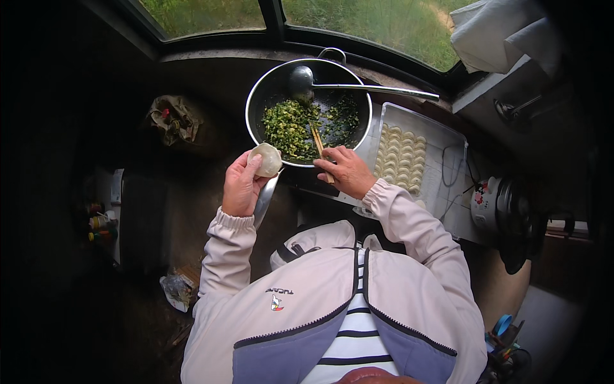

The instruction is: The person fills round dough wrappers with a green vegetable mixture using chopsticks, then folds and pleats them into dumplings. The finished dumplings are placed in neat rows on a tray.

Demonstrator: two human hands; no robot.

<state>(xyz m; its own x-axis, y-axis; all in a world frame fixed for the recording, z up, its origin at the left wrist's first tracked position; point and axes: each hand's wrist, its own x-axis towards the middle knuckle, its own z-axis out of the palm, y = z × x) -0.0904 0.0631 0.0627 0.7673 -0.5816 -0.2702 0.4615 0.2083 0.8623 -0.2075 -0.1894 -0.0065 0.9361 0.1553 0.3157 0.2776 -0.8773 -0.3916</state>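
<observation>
A round dough wrapper (266,160) lies in my left hand (241,185), pinched under the thumb, just off the near left rim of a large wok (248,115). Chopped green filling (288,126) covers much of the wok's bottom. My right hand (349,172) grips a pair of wooden chopsticks (317,139) at the near rim, their tips down at the filling. A metal ladle (301,81) rests in the wok, its handle across the right rim. Rows of folded dumplings (400,156) sit in a clear plastic tray (435,117) to the right.
A rice cooker (485,204) with a floral pattern stands right of the tray. The wok's long handle (266,197) points towards me beneath my left hand. A window frame (275,29) runs behind the wok. A crumpled bag (175,120) is at the left.
</observation>
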